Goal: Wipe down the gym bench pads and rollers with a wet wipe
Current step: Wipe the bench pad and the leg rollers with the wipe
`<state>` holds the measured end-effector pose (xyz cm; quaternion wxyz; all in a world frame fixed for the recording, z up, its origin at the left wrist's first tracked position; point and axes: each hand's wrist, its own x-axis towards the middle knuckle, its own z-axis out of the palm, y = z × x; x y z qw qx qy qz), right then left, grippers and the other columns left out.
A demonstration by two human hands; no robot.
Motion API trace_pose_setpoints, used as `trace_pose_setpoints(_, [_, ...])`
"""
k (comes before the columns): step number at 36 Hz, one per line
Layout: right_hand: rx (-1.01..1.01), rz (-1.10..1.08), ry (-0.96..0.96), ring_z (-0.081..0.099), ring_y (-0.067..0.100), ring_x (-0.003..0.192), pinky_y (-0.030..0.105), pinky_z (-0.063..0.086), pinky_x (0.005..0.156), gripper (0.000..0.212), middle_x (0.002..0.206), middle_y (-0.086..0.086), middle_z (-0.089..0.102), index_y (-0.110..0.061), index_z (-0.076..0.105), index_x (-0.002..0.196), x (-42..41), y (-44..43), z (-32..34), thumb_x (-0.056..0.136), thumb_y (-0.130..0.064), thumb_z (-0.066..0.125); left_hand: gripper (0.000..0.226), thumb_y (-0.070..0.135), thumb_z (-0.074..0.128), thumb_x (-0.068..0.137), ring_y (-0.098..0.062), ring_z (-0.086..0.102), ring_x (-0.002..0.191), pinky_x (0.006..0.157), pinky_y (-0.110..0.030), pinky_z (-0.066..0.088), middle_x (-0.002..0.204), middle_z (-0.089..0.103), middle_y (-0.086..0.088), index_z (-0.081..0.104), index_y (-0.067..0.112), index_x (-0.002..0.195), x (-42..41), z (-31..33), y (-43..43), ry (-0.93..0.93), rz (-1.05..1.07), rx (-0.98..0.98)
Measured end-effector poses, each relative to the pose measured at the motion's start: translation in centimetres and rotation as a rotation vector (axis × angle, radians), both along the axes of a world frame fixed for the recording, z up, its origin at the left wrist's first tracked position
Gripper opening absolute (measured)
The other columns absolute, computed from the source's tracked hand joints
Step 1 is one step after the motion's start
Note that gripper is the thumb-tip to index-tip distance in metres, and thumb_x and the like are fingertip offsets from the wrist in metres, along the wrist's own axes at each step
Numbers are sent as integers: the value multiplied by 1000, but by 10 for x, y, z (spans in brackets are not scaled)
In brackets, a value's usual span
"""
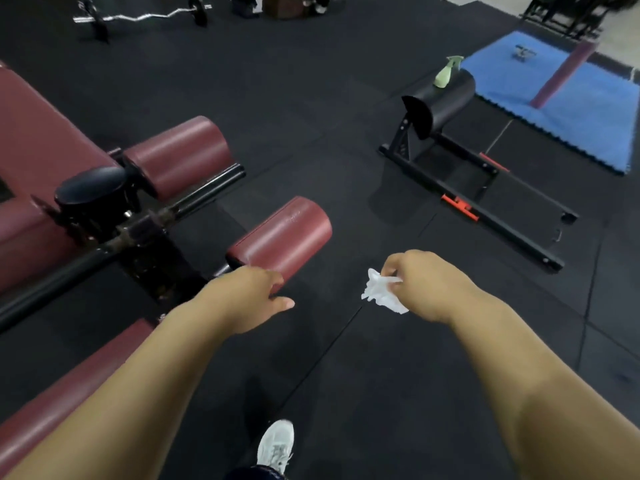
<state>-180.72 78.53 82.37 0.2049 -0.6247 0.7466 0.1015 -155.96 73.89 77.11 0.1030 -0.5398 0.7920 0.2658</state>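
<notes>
A maroon gym bench fills the left side: a large pad (31,133) at far left, a lower pad (69,393) along the bottom left, and two maroon rollers on a black bar. The near roller (284,233) sits just beyond my left hand (252,296), whose fingers reach under its near end; whether they grip it is hidden. My right hand (419,282) is to the right over the floor, pinching a crumpled white wet wipe (381,291). The far roller (180,154) is behind, untouched.
A black roller bench (446,98) on a black frame stands at right with a green spray bottle (446,72) on it. Beyond it is a blue mat (568,98). A barbell (138,17) lies at the top left. My white shoe (277,445) is on the black rubber floor.
</notes>
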Motion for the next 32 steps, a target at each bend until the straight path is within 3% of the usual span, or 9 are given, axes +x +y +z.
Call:
trace_pose_setpoints(4, [-39, 50, -39, 58, 17, 84, 39, 55, 71, 19, 94, -6, 54, -30, 58, 96, -27, -44, 1, 87, -14, 51, 51, 57, 47, 88, -17, 55, 111, 93, -37, 47, 122, 57, 6, 48, 27, 129, -19, 2, -32, -28, 70, 4])
trace_pose_setpoints(9, [-27, 172, -67, 59, 18, 85, 40, 55, 73, 23, 99, -4, 56, -29, 61, 103, -51, -102, -11, 87, -15, 54, 50, 57, 49, 88, -12, 53, 114, 95, -34, 46, 126, 56, 11, 47, 32, 132, -36, -3, -55, -3, 222, -29])
trace_pose_setpoints(15, [11, 419, -81, 58, 19, 90, 39, 54, 76, 26, 104, -4, 53, -28, 60, 108, -69, -171, -25, 87, -14, 53, 47, 54, 51, 88, -13, 56, 112, 93, -35, 48, 125, 57, 10, 52, 30, 129, -60, -9, -63, 38, 537, -75])
trace_pose_setpoints(21, [38, 675, -123, 57, 18, 85, 33, 49, 68, 20, 97, -6, 51, -28, 61, 100, -85, -221, -30, 87, -17, 51, 48, 48, 56, 87, -19, 52, 116, 95, -34, 44, 132, 50, 3, 53, 24, 129, -92, -15, -50, 65, 897, -144])
trace_pose_setpoints(27, [25, 852, -165, 56, 18, 88, 35, 51, 74, 22, 98, -6, 52, -28, 61, 100, -69, -260, -42, 88, -14, 49, 64, 45, 60, 85, -27, 43, 125, 103, -41, 38, 141, 37, -3, 41, 16, 139, -101, -24, -32, 62, 1203, -177])
trace_pose_setpoints(32, [70, 1006, -238, 54, 18, 91, 34, 47, 78, 24, 100, -7, 50, -27, 60, 107, -30, -283, -56, 92, -17, 45, 68, 45, 62, 84, -25, 40, 129, 105, -37, 35, 140, 42, -8, 39, 13, 140, -90, -38, -31, 65, 1358, -157])
